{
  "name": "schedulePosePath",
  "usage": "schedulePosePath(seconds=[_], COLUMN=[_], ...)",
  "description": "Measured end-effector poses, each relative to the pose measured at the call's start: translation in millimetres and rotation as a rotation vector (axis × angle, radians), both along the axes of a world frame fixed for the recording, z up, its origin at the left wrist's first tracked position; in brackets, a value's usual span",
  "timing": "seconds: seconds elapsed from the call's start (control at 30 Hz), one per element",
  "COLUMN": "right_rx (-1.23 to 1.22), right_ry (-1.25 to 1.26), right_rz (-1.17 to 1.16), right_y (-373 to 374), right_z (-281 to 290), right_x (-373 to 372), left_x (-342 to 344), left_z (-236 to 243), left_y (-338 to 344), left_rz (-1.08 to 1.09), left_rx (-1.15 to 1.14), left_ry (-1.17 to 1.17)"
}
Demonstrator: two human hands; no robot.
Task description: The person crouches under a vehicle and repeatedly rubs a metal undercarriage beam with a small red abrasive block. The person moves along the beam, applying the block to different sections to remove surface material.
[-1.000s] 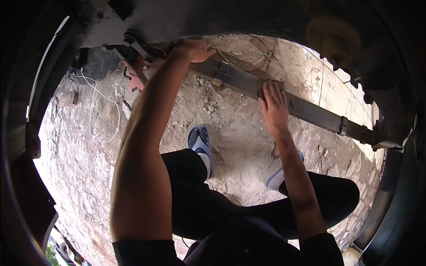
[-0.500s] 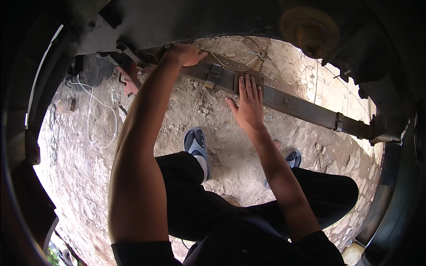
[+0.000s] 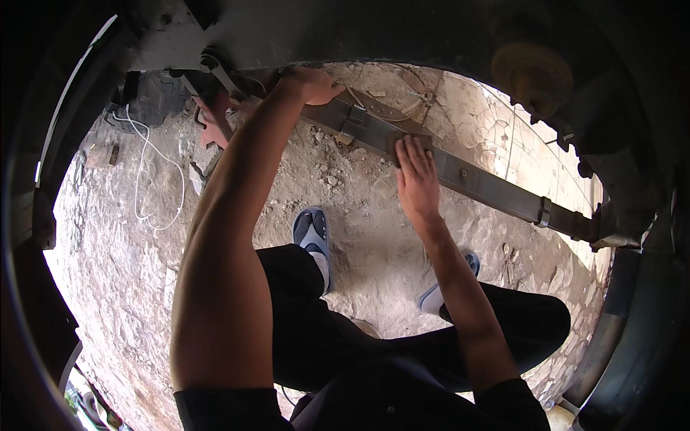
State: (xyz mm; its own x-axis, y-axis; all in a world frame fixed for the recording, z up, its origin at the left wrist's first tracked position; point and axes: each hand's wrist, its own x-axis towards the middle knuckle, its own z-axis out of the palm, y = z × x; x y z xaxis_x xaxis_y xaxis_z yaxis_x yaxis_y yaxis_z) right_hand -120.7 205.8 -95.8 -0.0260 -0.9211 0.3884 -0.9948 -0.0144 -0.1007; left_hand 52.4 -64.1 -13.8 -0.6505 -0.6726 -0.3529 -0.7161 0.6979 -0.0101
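A long dark steel bar (image 3: 496, 188), resembling a vehicle leaf spring with metal clips round it, slants from upper left to lower right. My left hand (image 3: 314, 85) lies over its upper-left part, back of the hand showing. One digit points right; the other fingers are hidden. Farther right along the bar, my right hand (image 3: 417, 179) lays its fingers flat on top, close together. Beneath these fingertips a dark flat piece (image 3: 425, 138) partly shows; I cannot make out what it is. A metal clip (image 3: 352, 123) sits on the bar between both hands.
Dark vehicle bodywork (image 3: 345, 32) hangs low overhead, with a rusty round part (image 3: 532, 75) at upper right. A red metal part (image 3: 213, 126) and a white cable (image 3: 180, 176) are at left. Rough dirt ground (image 3: 366, 237) lies beneath my feet.
My right hand has shifted slightly right and nearer, its fingers closer together and its thumb no longer spread out. My left hand stays on the bar. The view has tilted a little.
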Motion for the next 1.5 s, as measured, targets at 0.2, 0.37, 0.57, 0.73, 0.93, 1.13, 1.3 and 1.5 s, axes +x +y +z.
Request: schedulePosePath(seconds=[0.2, 0.37, 0.57, 0.73, 0.93, 1.13, 1.3, 1.5], right_rx=[-0.062, -0.085, 0.124, 0.087, 0.038, 0.079, 0.034, 0.034], right_ry=[-0.21, 0.013, 0.019, -0.023, -0.084, -0.084, -0.045, -0.149], right_rz=[-0.17, -0.106, -0.101, -0.069, -0.082, -0.051, -0.029, 0.134], right_y=[4, 14, 10, -8, -20, -22, -28, -24], right_z=[10, 3, 2, 0, -2, 1, 7, 9], right_x=[-38, 1, 12, 44, 58, 39, 18, 8], left_x=[4, -1, 5, 3, 2, 2, 2, 11], left_z=[-4, -6, 3, -1, -2, 7, 3, -17], left_y=[2, -4, 6, 3, 6, 10, 3, -12], left_rz=[-0.05, -0.005, -0.034, -0.015, -0.031, -0.021, 0.005, -0.102], left_rx=[-0.062, -0.012, -0.037, -0.032, -0.024, -0.015, -0.01, -0.362], left_ry=[0.037, 0.02, 0.02, -0.016, 0.012, 0.041, 0.069, 0.389])
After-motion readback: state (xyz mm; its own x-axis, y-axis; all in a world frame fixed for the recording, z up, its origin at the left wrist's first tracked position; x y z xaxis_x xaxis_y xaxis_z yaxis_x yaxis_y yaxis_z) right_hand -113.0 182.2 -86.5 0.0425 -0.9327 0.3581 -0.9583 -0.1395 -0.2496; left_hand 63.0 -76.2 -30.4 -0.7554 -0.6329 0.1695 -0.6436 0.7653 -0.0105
